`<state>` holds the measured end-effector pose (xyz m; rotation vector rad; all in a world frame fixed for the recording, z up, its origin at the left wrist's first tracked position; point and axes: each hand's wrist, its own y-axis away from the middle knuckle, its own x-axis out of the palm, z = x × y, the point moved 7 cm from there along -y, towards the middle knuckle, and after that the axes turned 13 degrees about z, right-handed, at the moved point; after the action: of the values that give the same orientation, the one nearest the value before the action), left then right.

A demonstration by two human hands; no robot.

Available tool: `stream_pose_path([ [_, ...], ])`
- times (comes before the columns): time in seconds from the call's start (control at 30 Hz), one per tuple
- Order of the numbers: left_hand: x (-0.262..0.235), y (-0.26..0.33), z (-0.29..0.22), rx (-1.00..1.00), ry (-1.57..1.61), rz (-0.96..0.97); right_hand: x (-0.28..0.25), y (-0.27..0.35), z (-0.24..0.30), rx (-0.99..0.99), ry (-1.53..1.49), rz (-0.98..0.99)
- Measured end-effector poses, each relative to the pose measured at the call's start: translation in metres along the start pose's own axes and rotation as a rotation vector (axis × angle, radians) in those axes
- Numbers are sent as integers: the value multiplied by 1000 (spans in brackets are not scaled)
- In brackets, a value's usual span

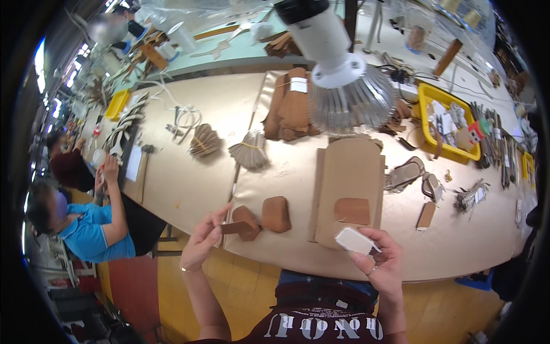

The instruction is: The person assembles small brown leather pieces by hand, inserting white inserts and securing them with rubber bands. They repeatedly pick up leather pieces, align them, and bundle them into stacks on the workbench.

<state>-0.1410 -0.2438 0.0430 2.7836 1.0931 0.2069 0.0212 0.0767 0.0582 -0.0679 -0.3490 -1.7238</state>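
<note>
Left hand (201, 243) pinches brown leather strip (236, 227) — right hand (382, 261) grips white block (355, 241).

Both forearms come up from the lower edge of the frame, bare, bent slightly toward each other. The left hand (203, 241), left of centre, is raised with its fingers pinched together and the thumb pointing up; a band sits at its wrist. The right hand (381, 258), lower right of centre, curls its fingers closed, a ring on one finger.
</note>
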Motion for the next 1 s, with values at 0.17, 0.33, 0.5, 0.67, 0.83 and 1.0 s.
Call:
stream_pose_path([
  [0.17, -5, -8, -32, 290, 80, -260, -9, 5, 6, -40, -28, -15],
  [0.33, 61, -63, -38, 211, 185, -281, -25, 8, 38, -415, 269, -145],
  [0.5, 141, -115, -51, 162, 354, 28, -37, 17, 52, -553, 403, -299],
  [0.67, 157, -126, -61, 151, 335, 42, -39, 16, 53, -559, 397, -271],
  [0.83, 155, -132, -55, 150, 338, 27, -39, 12, 46, -541, 379, -245],
  [1.0, 159, -157, -46, 125, 307, 23, -45, 11, 41, -494, 273, -216],
])
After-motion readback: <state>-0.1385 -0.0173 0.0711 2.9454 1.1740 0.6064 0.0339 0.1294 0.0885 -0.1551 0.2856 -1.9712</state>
